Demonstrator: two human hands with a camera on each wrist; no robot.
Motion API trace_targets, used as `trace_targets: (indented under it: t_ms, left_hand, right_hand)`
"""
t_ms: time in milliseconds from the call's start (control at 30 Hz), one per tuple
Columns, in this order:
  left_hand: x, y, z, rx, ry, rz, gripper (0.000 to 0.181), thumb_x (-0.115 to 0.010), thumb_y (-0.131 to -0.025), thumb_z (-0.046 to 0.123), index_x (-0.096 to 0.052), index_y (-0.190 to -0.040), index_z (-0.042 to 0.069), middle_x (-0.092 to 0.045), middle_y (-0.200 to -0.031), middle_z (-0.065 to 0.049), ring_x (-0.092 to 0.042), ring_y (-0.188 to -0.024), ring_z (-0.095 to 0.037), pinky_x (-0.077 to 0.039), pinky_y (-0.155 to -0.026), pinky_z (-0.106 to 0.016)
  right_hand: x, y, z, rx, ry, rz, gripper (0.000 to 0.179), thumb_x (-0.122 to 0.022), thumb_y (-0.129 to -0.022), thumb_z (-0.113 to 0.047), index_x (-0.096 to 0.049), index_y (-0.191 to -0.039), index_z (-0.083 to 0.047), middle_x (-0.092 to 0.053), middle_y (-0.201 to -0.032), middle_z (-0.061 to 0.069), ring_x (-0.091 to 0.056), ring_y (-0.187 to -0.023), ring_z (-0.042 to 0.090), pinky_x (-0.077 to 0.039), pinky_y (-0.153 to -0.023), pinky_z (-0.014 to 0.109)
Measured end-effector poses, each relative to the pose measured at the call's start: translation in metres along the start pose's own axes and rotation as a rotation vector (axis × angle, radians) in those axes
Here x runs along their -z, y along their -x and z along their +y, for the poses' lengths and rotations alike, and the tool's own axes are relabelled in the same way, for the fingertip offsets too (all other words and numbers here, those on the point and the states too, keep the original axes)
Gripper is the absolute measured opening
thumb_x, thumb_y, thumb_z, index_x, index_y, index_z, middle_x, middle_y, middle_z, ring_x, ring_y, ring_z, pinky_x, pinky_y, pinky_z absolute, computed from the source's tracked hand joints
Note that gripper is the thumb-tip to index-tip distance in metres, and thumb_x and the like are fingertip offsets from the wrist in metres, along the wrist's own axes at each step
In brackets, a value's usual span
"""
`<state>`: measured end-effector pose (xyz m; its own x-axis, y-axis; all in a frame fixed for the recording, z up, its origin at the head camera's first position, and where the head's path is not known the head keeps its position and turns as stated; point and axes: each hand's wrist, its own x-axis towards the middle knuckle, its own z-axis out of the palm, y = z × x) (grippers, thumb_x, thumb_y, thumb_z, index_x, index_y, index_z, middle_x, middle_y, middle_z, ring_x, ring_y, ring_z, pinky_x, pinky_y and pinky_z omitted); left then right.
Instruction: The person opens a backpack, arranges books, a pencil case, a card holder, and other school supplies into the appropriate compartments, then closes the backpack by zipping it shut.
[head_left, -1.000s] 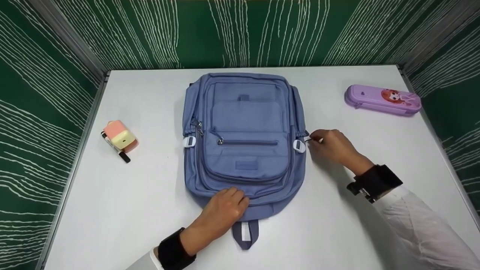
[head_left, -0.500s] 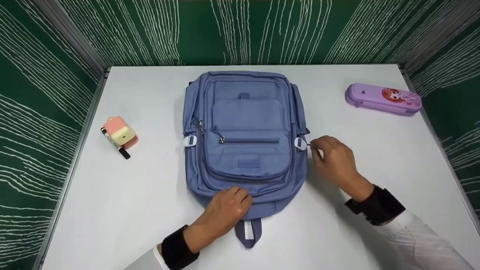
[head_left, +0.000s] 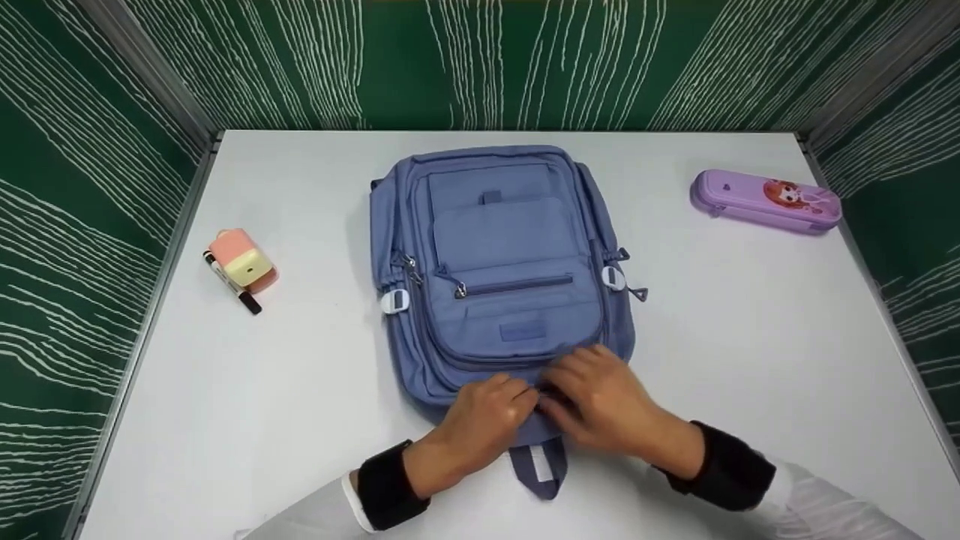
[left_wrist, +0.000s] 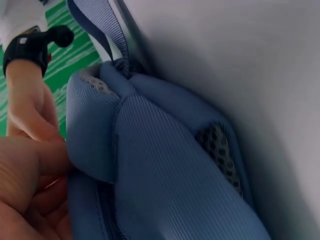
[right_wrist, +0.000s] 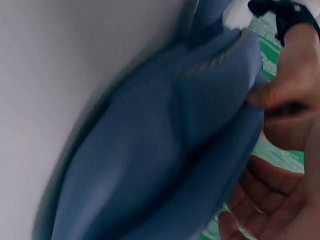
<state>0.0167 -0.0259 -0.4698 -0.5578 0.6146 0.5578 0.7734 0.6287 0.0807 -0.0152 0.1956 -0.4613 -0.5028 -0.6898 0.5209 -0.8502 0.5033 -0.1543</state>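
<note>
A blue backpack [head_left: 510, 232] lies front side up on the white table, its dark carry loop [head_left: 541, 480] toward the person. My left hand [head_left: 484, 416] pinches the backpack's near edge between thumb and curled fingers; in the left wrist view its thumb [left_wrist: 52, 157] presses the fabric beside a zipper [left_wrist: 107, 205]. Close beside it, my right hand [head_left: 607, 397] reaches over the same edge with fingers loosely bent, a little blurred. The right wrist view shows the right fingers [right_wrist: 267, 187] relaxed along the bag's side. What lies under both hands is hidden.
A purple pencil case [head_left: 765, 201] lies at the back right of the white table [head_left: 750, 322]. On the left are a small pink and yellow item [head_left: 244, 259] and a marker [head_left: 232, 283]. Green panels with white streaks [head_left: 420, 67] border the table.
My right hand has let go of the cord at the backpack's right side and come over to the near edge beside my left hand. The near end of the backpack has swung rightward.
</note>
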Motion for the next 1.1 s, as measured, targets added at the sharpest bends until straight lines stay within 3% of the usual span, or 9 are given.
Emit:
trace_targets:
  t_ms: [200, 333, 467, 567, 700, 867, 967, 1100]
  left_hand:
    - [-0.004, -0.006, 0.003, -0.008, 0.085, 0.013, 0.011, -0.079, -0.085, 0.000, -0.077, -0.089, 0.010, -0.072, -0.086, 0.001, -0.066, -0.075, -0.013, -0.057, -0.062, -0.021]
    - [-0.001, -0.008, -0.005, -0.013, 0.147, 0.042, 0.005, -0.078, -0.090, 0.004, -0.078, -0.090, 0.009, -0.070, -0.085, 0.000, -0.066, -0.077, -0.014, -0.057, -0.065, -0.022]
    - [0.007, -0.008, -0.032, 0.012, 0.157, 0.089, 0.017, -0.072, -0.091, 0.002, -0.077, -0.107, 0.005, -0.073, -0.094, -0.006, -0.069, -0.084, -0.019, -0.059, -0.072, -0.028]
    - [0.017, -0.005, -0.065, 0.055, 0.113, 0.084, 0.038, -0.068, -0.084, -0.005, -0.072, -0.122, 0.000, -0.074, -0.108, -0.013, -0.071, -0.099, -0.028, -0.061, -0.087, -0.038]
    - [0.034, -0.002, -0.115, 0.156, -0.026, -0.059, 0.055, -0.069, -0.079, -0.011, -0.065, -0.134, -0.004, -0.067, -0.133, -0.023, -0.062, -0.126, -0.042, -0.050, -0.111, -0.054]
    - [0.043, 0.000, -0.171, 0.248, -0.225, -0.282, 0.061, -0.067, -0.084, -0.018, -0.058, -0.143, -0.006, -0.055, -0.150, -0.029, -0.049, -0.143, -0.047, -0.036, -0.122, -0.057]
    - [0.040, 0.003, -0.194, 0.243, -0.294, -0.358, 0.056, -0.065, -0.089, -0.016, -0.057, -0.143, -0.007, -0.055, -0.150, -0.029, -0.049, -0.143, -0.047, -0.036, -0.122, -0.056]
    - [0.036, 0.008, -0.213, 0.190, -0.333, -0.432, 0.051, -0.063, -0.093, -0.012, -0.057, -0.143, -0.006, -0.053, -0.152, -0.028, -0.047, -0.145, -0.045, -0.039, -0.121, -0.054]
  right_hand:
    - [-0.009, 0.004, -0.005, 0.053, 0.043, -0.018, 0.016, -0.085, -0.080, -0.012, -0.075, -0.092, -0.007, -0.072, -0.086, 0.003, -0.065, -0.079, 0.021, -0.051, -0.069, 0.038]
    - [-0.007, 0.009, 0.001, 0.102, 0.045, 0.007, 0.005, -0.072, -0.093, -0.010, -0.074, -0.089, -0.008, -0.070, -0.083, 0.001, -0.063, -0.077, 0.021, -0.050, -0.068, 0.037]
    - [-0.003, 0.014, 0.008, 0.142, 0.027, -0.002, 0.019, -0.064, -0.104, -0.013, -0.075, -0.090, -0.006, -0.072, -0.085, 0.001, -0.064, -0.079, 0.021, -0.050, -0.068, 0.036]
    - [0.003, 0.019, 0.012, 0.134, 0.000, -0.026, 0.001, -0.076, -0.093, -0.006, -0.076, -0.092, -0.005, -0.073, -0.087, 0.002, -0.065, -0.081, 0.022, -0.051, -0.070, 0.037]
    - [0.011, 0.024, 0.016, 0.103, -0.026, -0.050, 0.024, -0.087, -0.074, 0.001, -0.077, -0.095, -0.006, -0.073, -0.088, 0.002, -0.065, -0.084, 0.022, -0.051, -0.072, 0.038]
    - [0.014, 0.025, 0.019, 0.109, -0.037, -0.054, 0.025, -0.086, -0.075, 0.002, -0.077, -0.097, -0.006, -0.073, -0.089, 0.002, -0.065, -0.087, 0.022, -0.051, -0.074, 0.038]
    - [0.014, 0.025, 0.019, 0.117, -0.039, -0.047, 0.024, -0.086, -0.075, 0.002, -0.077, -0.097, -0.006, -0.074, -0.089, 0.002, -0.066, -0.087, 0.023, -0.052, -0.074, 0.038]
    - [0.013, 0.024, 0.019, 0.118, -0.047, -0.048, 0.025, -0.086, -0.075, 0.002, -0.077, -0.096, -0.006, -0.074, -0.090, 0.002, -0.067, -0.088, 0.022, -0.052, -0.074, 0.038]
